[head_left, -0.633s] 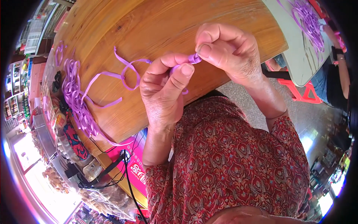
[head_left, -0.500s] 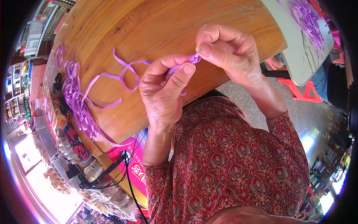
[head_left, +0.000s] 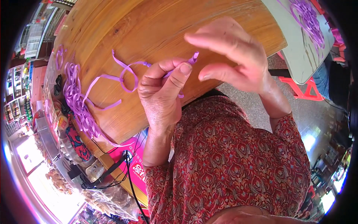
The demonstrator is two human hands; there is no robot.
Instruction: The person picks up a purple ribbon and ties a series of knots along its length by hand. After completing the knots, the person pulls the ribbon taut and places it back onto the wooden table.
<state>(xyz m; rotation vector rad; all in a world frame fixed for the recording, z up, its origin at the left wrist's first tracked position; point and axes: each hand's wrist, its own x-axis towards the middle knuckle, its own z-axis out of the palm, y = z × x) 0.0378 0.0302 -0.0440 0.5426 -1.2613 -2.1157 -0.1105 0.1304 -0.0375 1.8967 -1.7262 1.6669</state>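
My left hand (head_left: 162, 91) is closed over the wooden table, pinching a purple ribbon (head_left: 194, 56) between thumb and forefinger. A short folded end pokes out past the fingertips, and a bit of ribbon shows below the fingers. To its right, my right hand (head_left: 235, 56) is open and holds nothing, thumb and fingers apart, slightly blurred. A looped, knotted length of purple ribbon (head_left: 128, 80) lies on the table just left of my left hand. Farther left rests a bundle of purple ribbons (head_left: 76, 99).
The wooden table (head_left: 160, 26) spans the view. At the far right, a pale table (head_left: 298, 56) carries another purple ribbon bundle (head_left: 307, 20), with a red stool (head_left: 304, 89) beneath. Black cables (head_left: 128, 179) and a pink box (head_left: 128, 164) are near the table's left front edge.
My right hand has let go of the ribbon end, opened and drawn off to the right. The left hand keeps its pinch and has barely moved.
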